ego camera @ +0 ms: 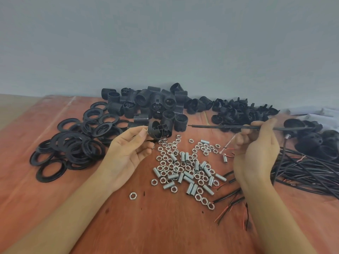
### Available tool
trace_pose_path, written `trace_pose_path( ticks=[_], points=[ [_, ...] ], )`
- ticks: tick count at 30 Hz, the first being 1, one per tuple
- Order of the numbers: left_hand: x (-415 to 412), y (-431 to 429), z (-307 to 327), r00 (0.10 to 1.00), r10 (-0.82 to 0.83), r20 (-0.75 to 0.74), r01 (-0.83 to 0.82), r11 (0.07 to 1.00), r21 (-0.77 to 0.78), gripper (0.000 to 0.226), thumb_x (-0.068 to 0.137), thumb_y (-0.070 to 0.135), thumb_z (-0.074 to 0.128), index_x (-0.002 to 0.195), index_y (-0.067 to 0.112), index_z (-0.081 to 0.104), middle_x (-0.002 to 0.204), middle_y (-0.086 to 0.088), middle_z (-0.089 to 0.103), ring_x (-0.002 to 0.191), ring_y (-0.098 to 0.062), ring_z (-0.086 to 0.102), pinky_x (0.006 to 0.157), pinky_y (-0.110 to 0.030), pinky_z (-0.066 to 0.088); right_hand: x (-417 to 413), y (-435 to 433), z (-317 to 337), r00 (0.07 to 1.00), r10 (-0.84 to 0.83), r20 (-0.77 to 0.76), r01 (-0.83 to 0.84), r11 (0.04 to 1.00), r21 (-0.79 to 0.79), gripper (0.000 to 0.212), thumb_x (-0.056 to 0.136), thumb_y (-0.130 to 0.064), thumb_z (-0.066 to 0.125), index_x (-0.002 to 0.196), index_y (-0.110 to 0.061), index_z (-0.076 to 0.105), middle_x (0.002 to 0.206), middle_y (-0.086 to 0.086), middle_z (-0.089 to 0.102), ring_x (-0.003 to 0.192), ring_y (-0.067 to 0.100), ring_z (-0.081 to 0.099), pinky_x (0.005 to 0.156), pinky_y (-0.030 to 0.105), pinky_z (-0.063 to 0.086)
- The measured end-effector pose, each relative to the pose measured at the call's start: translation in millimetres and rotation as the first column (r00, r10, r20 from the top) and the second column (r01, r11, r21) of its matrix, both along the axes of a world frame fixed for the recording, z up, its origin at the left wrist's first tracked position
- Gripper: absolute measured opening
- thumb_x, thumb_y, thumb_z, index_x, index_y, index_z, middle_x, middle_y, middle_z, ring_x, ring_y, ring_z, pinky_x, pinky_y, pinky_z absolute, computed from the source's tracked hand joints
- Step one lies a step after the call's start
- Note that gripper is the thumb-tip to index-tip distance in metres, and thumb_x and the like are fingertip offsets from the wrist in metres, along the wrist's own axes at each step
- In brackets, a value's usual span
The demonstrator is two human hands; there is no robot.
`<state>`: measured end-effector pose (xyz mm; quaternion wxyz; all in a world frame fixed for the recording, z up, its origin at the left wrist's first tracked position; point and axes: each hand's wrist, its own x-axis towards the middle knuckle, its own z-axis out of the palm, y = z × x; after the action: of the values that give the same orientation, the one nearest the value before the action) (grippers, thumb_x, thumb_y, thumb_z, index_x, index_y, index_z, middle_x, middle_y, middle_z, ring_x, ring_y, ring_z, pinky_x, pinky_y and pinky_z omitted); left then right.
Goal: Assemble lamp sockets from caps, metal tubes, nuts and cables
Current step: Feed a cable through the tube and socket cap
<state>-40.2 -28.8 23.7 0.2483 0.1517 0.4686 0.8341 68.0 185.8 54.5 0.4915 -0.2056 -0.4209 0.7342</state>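
- The left hand [128, 153] pinches a black cap [160, 130] between thumb and fingertips, just behind the left of the heap of nuts and tubes [185, 169].
- The right hand [256, 151] pinches a black cable [220, 127], held level behind the heap, its free end near the cap.
- Black rings [69, 143] lie left of the heap.

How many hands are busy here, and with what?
2. The left hand holds a black socket cap beside the pile of nuts; the right hand, further right, pinches a black cable whose tip points toward the cap.
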Motion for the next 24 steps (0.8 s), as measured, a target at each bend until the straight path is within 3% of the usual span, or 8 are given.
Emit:
trace_pose_path(
  ticks=[7, 11, 17, 22, 24],
  points=[
    [1.0, 0.6, -1.6, 0.999, -0.022, -0.036, 0.021, 0.999, -0.036, 0.029, 0.077, 0.017, 0.066, 0.104, 0.008, 0.072, 0.088, -0.004, 0.072, 0.068, -0.011, 0.066, 0.063, -0.02, 0.055, -1.8, -10.2, 0.2, 0.992, 0.125, -0.018, -0.127, 0.988, -0.087, 0.039, 0.104, -0.038, 0.043, 0.074, -0.017, 0.056, 0.055, -0.003, 0.052, 0.042, 0.01, 0.043, 0.041, 0.02, 0.037],
    [3.6, 1.9, -2.3, 0.994, -0.049, -0.095, 0.044, 0.998, -0.053, 0.02, 0.077, 0.016, 0.066, 0.092, 0.017, 0.078, 0.082, -0.003, 0.073, 0.068, -0.011, 0.066, 0.064, -0.02, 0.055, -3.0, -16.8, -2.1, 0.985, 0.167, 0.031, -0.167, 0.986, -0.001, 0.04, 0.103, -0.037, 0.043, 0.073, -0.016, 0.058, 0.055, -0.003, 0.055, 0.041, 0.01, 0.044, 0.041, 0.02, 0.036],
    [5.0, 1.9, -2.7, 0.989, -0.058, -0.133, 0.05, 0.997, -0.06, 0.019, 0.074, 0.022, 0.071, 0.091, 0.02, 0.079, 0.08, -0.003, 0.074, 0.068, -0.01, 0.067, 0.063, -0.019, 0.055, -2.5, -25.2, -5.9, 0.981, 0.167, 0.096, -0.18, 0.974, 0.139, 0.04, 0.103, -0.037, 0.043, 0.073, -0.02, 0.063, 0.056, -0.003, 0.06, 0.041, 0.01, 0.047, 0.041, 0.02, 0.038],
    [5.6, 0.7, -2.8, 0.978, -0.059, -0.198, 0.041, 0.994, -0.097, 0.034, 0.064, 0.034, 0.085, 0.093, 0.018, 0.078, 0.083, -0.005, 0.074, 0.07, -0.012, 0.068, 0.065, -0.02, 0.055, -2.4, -24.5, -6.5, 0.981, 0.155, 0.116, -0.172, 0.972, 0.158, 0.04, 0.103, -0.037, 0.043, 0.073, -0.02, 0.063, 0.057, -0.003, 0.061, 0.041, 0.01, 0.047, 0.04, 0.019, 0.037],
    [6.8, 2.0, -3.9, 0.971, -0.049, -0.234, 0.017, 0.991, -0.134, 0.027, 0.068, 0.031, 0.08, 0.091, 0.018, 0.078, 0.082, -0.005, 0.074, 0.069, -0.013, 0.067, 0.064, -0.021, 0.055, -2.8, -25.2, -7.4, 0.981, 0.143, 0.135, -0.164, 0.972, 0.167, 0.042, 0.103, -0.037, 0.043, 0.069, -0.025, 0.064, 0.056, -0.003, 0.061, 0.04, 0.009, 0.047, 0.039, 0.017, 0.036]
  ],
)
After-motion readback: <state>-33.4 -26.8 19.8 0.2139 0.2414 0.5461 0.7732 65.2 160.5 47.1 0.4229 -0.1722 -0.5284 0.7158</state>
